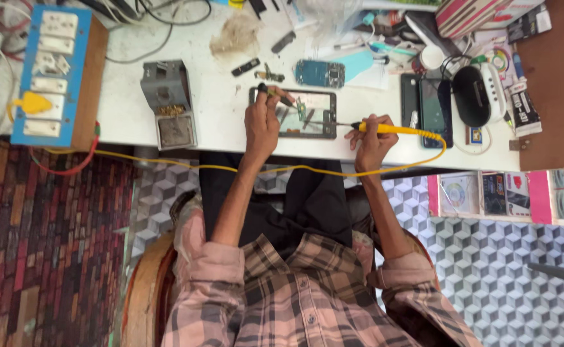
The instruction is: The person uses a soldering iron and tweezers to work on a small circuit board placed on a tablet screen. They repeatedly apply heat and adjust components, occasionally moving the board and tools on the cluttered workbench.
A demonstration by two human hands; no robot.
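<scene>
A dark phone [314, 122] lies screen-up on the white bench, with a small green circuit piece [301, 108] resting on it. My left hand [261, 125] rests on the phone's left end and pinches a thin dark tool [281, 96] that points toward the circuit piece. My right hand [371, 138] grips a yellow soldering iron [394, 130]. Its metal tip reaches left over the phone toward the circuit piece. The iron's yellow cord [230, 168] runs along the bench's near edge to the left.
A grey soldering-iron stand [169, 103] sits left of the phone. A blue switchboard [50, 74] stands at the far left. An opened blue phone board [320, 72], another dark phone [435, 106], a black oval device [470, 95] and loose parts crowd the back and right.
</scene>
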